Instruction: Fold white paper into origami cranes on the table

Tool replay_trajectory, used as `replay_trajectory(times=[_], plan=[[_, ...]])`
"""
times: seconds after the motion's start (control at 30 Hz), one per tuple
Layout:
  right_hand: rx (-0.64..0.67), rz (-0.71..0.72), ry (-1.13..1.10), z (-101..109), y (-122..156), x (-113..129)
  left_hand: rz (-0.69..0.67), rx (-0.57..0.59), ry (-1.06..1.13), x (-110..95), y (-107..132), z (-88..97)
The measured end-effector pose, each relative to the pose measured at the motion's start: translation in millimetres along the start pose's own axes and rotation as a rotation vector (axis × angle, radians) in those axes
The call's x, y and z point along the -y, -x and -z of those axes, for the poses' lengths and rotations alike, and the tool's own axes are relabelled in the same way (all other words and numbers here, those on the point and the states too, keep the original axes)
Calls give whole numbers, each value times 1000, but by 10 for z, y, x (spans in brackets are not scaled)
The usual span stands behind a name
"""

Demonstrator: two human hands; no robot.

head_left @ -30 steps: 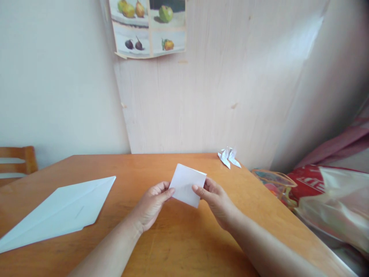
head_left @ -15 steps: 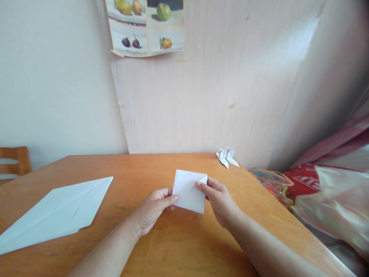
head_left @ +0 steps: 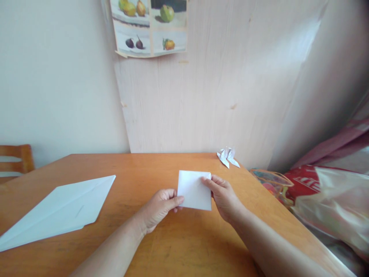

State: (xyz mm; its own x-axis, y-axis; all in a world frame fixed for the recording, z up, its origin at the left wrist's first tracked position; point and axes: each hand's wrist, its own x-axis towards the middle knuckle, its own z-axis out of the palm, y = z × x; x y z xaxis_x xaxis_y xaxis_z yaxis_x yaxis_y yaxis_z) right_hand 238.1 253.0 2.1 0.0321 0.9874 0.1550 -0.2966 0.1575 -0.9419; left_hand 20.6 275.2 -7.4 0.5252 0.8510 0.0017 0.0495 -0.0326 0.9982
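Note:
A small folded white paper (head_left: 193, 189) is held just above the orange wooden table (head_left: 178, 246), near its middle. My left hand (head_left: 160, 207) pinches the paper's lower left edge with thumb and fingers. My right hand (head_left: 223, 196) grips its upper right corner, thumb on the front face. The paper's edges sit nearly square to my view.
A large folded white sheet (head_left: 57, 211) with a pointed end lies at the table's left. A small folded paper figure (head_left: 227, 157) sits at the far right by the wooden panel. Plastic bags (head_left: 325, 200) crowd the right side. A wooden chair back (head_left: 14, 157) shows at far left.
The small paper has turned clockwise from tilted to almost square and shifted a little right and lower. Both hands kept their grip and moved with it.

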Motion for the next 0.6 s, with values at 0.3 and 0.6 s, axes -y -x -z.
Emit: replay_trajectory(times=[0.3,0.6], plan=[[-25,8,-4,-59,8,-216,-85,-263,190,65,-85,35],[112,-43,61,-399,110,-361,-63,-223,195,17,-44,-136]])
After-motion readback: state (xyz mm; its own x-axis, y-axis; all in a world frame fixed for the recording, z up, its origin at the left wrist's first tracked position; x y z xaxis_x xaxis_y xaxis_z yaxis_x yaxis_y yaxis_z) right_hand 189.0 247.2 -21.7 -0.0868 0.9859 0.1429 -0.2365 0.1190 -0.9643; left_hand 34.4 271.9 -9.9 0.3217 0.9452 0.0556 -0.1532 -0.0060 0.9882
